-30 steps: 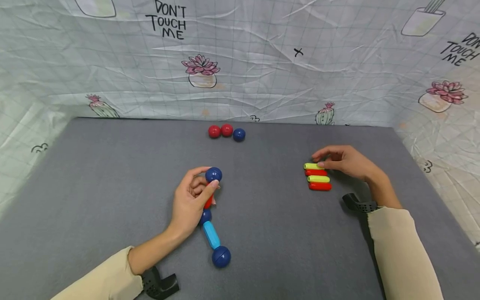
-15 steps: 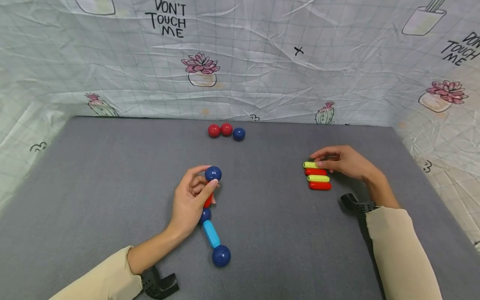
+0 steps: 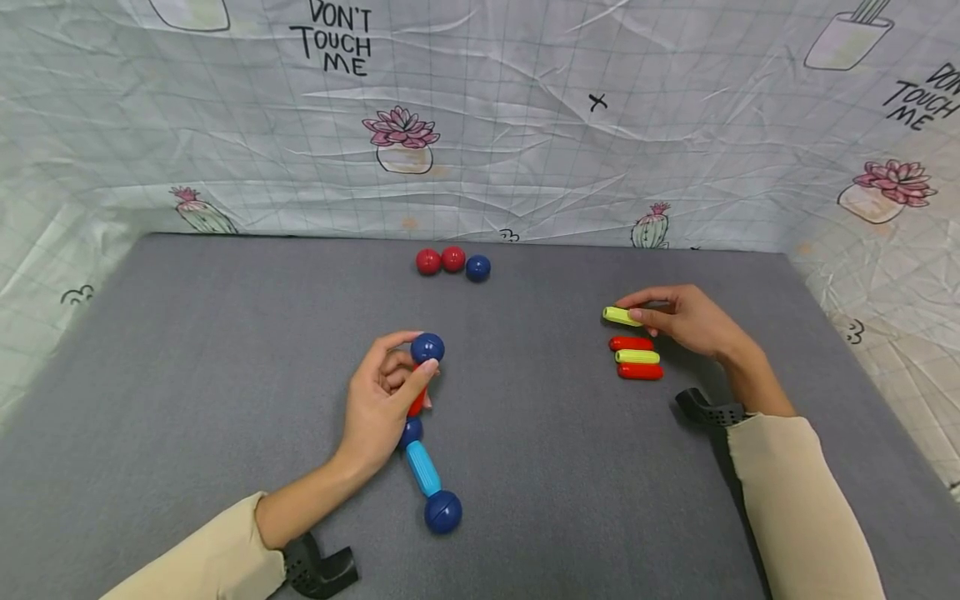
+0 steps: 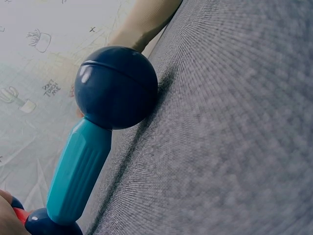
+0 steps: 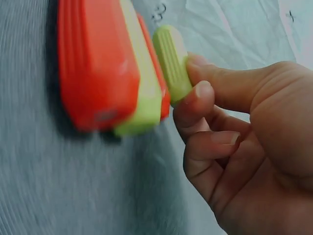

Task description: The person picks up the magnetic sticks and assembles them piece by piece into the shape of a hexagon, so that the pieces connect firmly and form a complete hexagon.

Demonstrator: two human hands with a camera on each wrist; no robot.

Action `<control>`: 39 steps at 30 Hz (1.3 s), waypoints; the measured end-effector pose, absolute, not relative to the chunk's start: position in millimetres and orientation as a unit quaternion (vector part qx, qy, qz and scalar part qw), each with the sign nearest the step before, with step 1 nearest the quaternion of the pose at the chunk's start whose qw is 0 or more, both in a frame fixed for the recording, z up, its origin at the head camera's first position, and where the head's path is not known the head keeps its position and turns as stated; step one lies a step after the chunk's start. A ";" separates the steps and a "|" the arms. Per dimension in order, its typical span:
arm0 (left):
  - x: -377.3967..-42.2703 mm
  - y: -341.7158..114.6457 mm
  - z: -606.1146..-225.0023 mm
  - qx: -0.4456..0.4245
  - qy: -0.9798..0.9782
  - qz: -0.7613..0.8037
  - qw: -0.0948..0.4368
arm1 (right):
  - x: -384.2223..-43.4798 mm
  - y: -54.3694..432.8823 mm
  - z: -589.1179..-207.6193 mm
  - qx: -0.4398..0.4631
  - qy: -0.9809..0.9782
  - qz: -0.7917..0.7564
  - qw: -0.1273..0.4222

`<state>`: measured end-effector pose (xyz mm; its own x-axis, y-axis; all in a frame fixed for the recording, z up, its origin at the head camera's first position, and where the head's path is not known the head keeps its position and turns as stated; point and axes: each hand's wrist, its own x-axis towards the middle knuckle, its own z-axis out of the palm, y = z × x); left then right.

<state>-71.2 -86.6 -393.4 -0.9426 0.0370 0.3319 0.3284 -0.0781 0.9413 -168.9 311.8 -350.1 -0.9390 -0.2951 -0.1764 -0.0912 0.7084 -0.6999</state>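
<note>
My left hand [image 3: 386, 392] grips a chain of toy pieces at its red rod [image 3: 417, 402], with a dark blue ball [image 3: 427, 348] on top by my fingertips. Below the hand the chain runs on: a blue ball [image 3: 410, 432], a light blue rod [image 3: 423, 468] [image 4: 78, 171] and an end ball [image 3: 443, 512] [image 4: 116, 87] lying on the grey mat [image 3: 225, 350]. My right hand [image 3: 686, 319] [image 5: 244, 147] pinches a yellow-green rod [image 3: 619, 316] [image 5: 172, 62], lifted just off a row of a red rod [image 3: 632, 342], a yellow-green rod [image 3: 637, 357] and a red rod [image 3: 640, 372] [image 5: 95, 63].
Two red balls [image 3: 440, 261] and a dark blue ball [image 3: 477, 267] lie together at the mat's far edge. A printed cloth backdrop [image 3: 480, 125] rises behind and at both sides of the mat. Black wrist mounts [image 3: 318, 568] sit at my cuffs.
My right hand has lifted the top yellow-green rod up and away from the stack of rods. The left hand and its chain have stayed in place.
</note>
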 end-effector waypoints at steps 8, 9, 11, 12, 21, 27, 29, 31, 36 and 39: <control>-71.9 -85.8 -393.3 -0.136 -0.667 -0.725 0.104 | -164.4 278.4 -347.4 -0.146 0.899 -0.398 0.106; -72.0 -85.6 -393.3 -0.136 -0.668 -0.725 0.104 | -163.5 273.0 -347.9 -0.160 0.896 -0.401 0.103; -72.4 -86.0 -393.0 -0.133 -0.667 -0.725 0.107 | -162.7 261.1 -348.4 -0.188 0.891 -0.402 0.099; -72.5 -85.9 -392.8 -0.130 -0.667 -0.725 0.106 | -161.7 255.7 -348.2 -0.200 0.888 -0.403 0.097; -65.4 -82.8 -376.2 -0.117 -0.679 -0.720 0.088 | -150.3 221.5 -343.8 -0.266 0.865 -0.418 0.080; -61.6 -83.6 -367.4 -0.108 -0.684 -0.716 0.086 | -147.7 195.4 -337.4 -0.297 0.850 -0.428 0.082; -61.5 -83.7 -368.0 -0.107 -0.684 -0.717 0.084 | -147.2 187.9 -336.5 -0.310 0.845 -0.428 0.080; -61.6 -83.8 -368.4 -0.107 -0.686 -0.715 0.083 | -146.8 181.6 -336.2 -0.319 0.843 -0.426 0.076; -61.9 -83.7 -368.5 -0.106 -0.689 -0.712 0.080 | -146.6 170.7 -335.2 -0.330 0.842 -0.420 0.073; -62.2 -83.3 -368.3 -0.105 -0.689 -0.713 0.079 | -146.6 165.5 -332.9 -0.334 0.842 -0.417 0.075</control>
